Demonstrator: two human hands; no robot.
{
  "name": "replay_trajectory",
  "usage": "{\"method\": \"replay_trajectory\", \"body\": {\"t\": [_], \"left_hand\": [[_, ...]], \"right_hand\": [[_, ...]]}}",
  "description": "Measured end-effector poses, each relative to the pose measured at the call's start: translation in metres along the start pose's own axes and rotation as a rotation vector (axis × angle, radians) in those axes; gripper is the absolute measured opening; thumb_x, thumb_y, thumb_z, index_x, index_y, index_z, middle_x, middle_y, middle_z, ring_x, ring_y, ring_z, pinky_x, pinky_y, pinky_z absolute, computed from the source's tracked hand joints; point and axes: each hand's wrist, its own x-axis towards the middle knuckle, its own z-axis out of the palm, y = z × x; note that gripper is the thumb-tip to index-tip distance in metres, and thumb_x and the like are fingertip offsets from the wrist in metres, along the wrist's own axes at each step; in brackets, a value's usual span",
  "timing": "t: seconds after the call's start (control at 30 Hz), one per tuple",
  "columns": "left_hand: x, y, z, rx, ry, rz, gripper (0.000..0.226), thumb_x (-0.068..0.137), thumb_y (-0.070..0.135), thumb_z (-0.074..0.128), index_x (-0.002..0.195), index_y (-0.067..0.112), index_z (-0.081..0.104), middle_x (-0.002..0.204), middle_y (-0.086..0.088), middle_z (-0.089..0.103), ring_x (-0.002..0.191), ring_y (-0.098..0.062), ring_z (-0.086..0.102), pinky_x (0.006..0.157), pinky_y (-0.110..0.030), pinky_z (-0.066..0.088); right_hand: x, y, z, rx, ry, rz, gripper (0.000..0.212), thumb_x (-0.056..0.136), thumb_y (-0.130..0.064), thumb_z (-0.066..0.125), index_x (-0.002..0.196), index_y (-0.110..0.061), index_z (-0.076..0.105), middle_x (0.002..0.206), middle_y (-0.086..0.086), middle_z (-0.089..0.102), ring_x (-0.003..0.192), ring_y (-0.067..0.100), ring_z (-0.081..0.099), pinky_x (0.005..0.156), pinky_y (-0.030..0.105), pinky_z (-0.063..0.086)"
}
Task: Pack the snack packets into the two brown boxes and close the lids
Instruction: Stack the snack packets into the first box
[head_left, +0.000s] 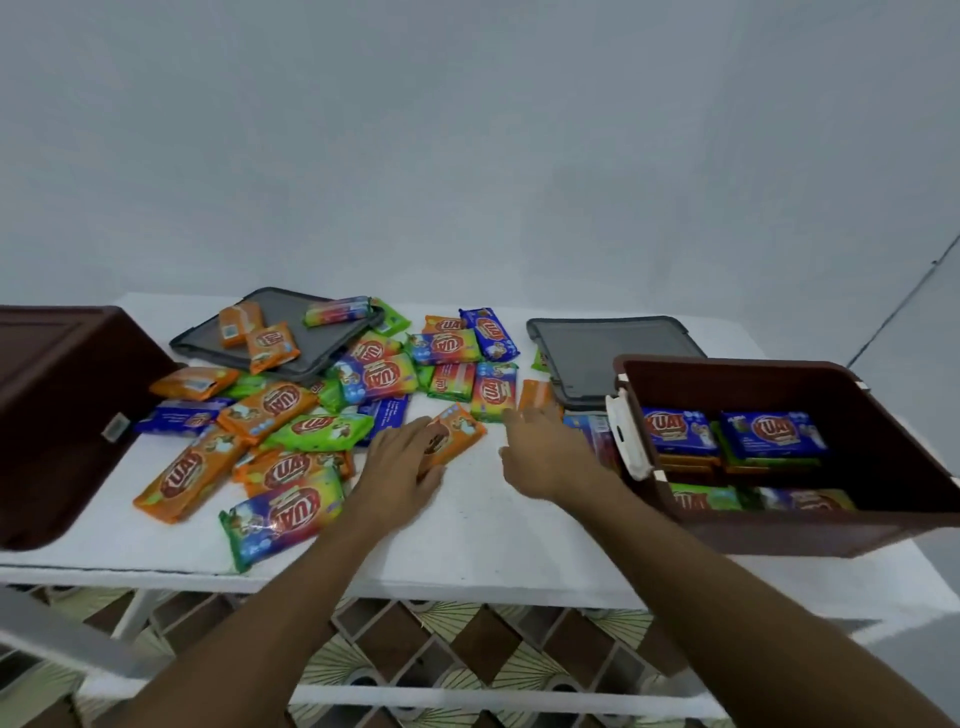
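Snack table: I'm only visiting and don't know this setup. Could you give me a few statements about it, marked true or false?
1. The right brown box already holds packets. True.
2. Two orange packets lie on the left grey lid. True.
3. The right grey lid is closed on its box. False: it lies on the table behind the right brown box, off it.
4. The left hand touches an orange packet. True.
5. The right hand holds a blue packet. False: it is empty, with its fingers straight.
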Motion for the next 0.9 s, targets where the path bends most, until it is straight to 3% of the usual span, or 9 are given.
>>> {"method": "replay_trajectory", "body": {"t": [0.1, 0.17, 0.33, 0.5, 0.57, 0.67, 0.73, 0.8, 0.9], "left_hand": [[-0.006, 0.001, 0.001, -0.173, 0.013, -0.127, 0.066, 0.087, 0.032, 0.060, 0.146, 0.018, 0.033, 0.134, -0.009, 0.047, 0.120, -0.026, 0.040, 0.100, -0.042, 0.040], [-0.006, 0.004, -0.003, -0.246, 0.012, -0.177, 0.075, 0.085, 0.030, 0.064, 0.149, 0.022, 0.026, 0.133, -0.007, 0.045, 0.123, -0.023, 0.038, 0.098, -0.043, 0.043], [-0.008, 0.002, -0.005, -0.304, -0.002, -0.200, 0.081, 0.082, 0.030, 0.067, 0.149, 0.027, 0.022, 0.137, -0.003, 0.042, 0.128, -0.018, 0.033, 0.101, -0.042, 0.042], [-0.010, 0.004, -0.009, -0.296, 0.016, -0.151, 0.084, 0.075, 0.029, 0.069, 0.147, 0.028, 0.025, 0.133, 0.002, 0.044, 0.126, -0.017, 0.033, 0.103, -0.039, 0.039], [-0.012, 0.004, -0.010, -0.283, 0.030, -0.126, 0.084, 0.073, 0.028, 0.068, 0.145, 0.028, 0.026, 0.134, 0.002, 0.043, 0.125, -0.016, 0.033, 0.103, -0.037, 0.039], [-0.014, 0.004, -0.010, -0.303, 0.057, -0.111, 0.083, 0.074, 0.025, 0.069, 0.145, 0.026, 0.025, 0.136, 0.002, 0.040, 0.122, -0.012, 0.038, 0.096, -0.029, 0.040], [-0.016, 0.004, -0.011, -0.319, 0.057, -0.105, 0.083, 0.074, 0.025, 0.070, 0.145, 0.025, 0.026, 0.135, 0.002, 0.039, 0.117, -0.008, 0.039, 0.090, -0.025, 0.039], [-0.016, 0.004, -0.010, -0.320, 0.056, -0.090, 0.081, 0.073, 0.027, 0.071, 0.142, 0.025, 0.027, 0.132, 0.002, 0.041, 0.115, -0.009, 0.043, 0.087, -0.025, 0.040], [-0.018, 0.006, -0.012, -0.300, 0.055, -0.094, 0.078, 0.072, 0.027, 0.072, 0.138, 0.024, 0.030, 0.127, 0.003, 0.043, 0.109, -0.006, 0.042, 0.085, -0.023, 0.039]], "right_hand": [[0.004, -0.001, 0.050, 0.088, 0.129, 0.114, 0.067, 0.098, -0.038, 0.043, 0.153, -0.011, 0.015, 0.159, 0.013, 0.017, 0.146, 0.032, 0.012, 0.115, 0.047, 0.022], [0.002, -0.004, 0.069, 0.064, 0.278, 0.132, 0.065, 0.097, -0.039, 0.042, 0.151, -0.010, 0.021, 0.156, 0.013, 0.025, 0.144, 0.030, 0.020, 0.117, 0.044, 0.019], [-0.007, -0.009, 0.085, 0.051, 0.501, 0.133, 0.055, 0.088, -0.055, 0.054, 0.125, -0.015, 0.050, 0.133, 0.012, 0.045, 0.122, 0.030, 0.039, 0.100, 0.042, 0.042], [-0.005, -0.013, 0.079, 0.293, 0.441, 0.271, 0.056, 0.087, -0.045, 0.064, 0.130, -0.014, 0.046, 0.149, 0.010, 0.028, 0.133, 0.030, 0.032, 0.104, 0.043, 0.042], [-0.005, -0.015, 0.072, 0.380, 0.469, 0.279, 0.047, 0.086, -0.034, 0.067, 0.122, -0.014, 0.046, 0.137, 0.009, 0.042, 0.121, 0.027, 0.046, 0.094, 0.038, 0.048], [-0.009, -0.013, 0.057, 0.706, 0.483, 0.338, 0.029, 0.087, -0.024, 0.063, 0.110, -0.019, 0.045, 0.099, 0.000, 0.059, 0.085, 0.016, 0.060, 0.068, 0.031, 0.053], [-0.007, -0.007, 0.046, 1.125, 0.495, 0.450, 0.017, 0.094, -0.017, 0.054, 0.110, -0.021, 0.049, 0.103, 0.002, 0.063, 0.082, 0.012, 0.063, 0.063, 0.027, 0.053], [-0.006, -0.003, 0.039, 1.506, 0.441, 0.584, 0.023, 0.097, -0.013, 0.048, 0.116, -0.025, 0.052, 0.117, 0.004, 0.061, 0.090, 0.017, 0.068, 0.062, 0.029, 0.055], [-0.005, -0.003, 0.033, 1.667, 0.371, 0.651, 0.026, 0.099, -0.012, 0.047, 0.120, -0.026, 0.052, 0.115, 0.006, 0.063, 0.089, 0.021, 0.070, 0.068, 0.034, 0.058]]}}
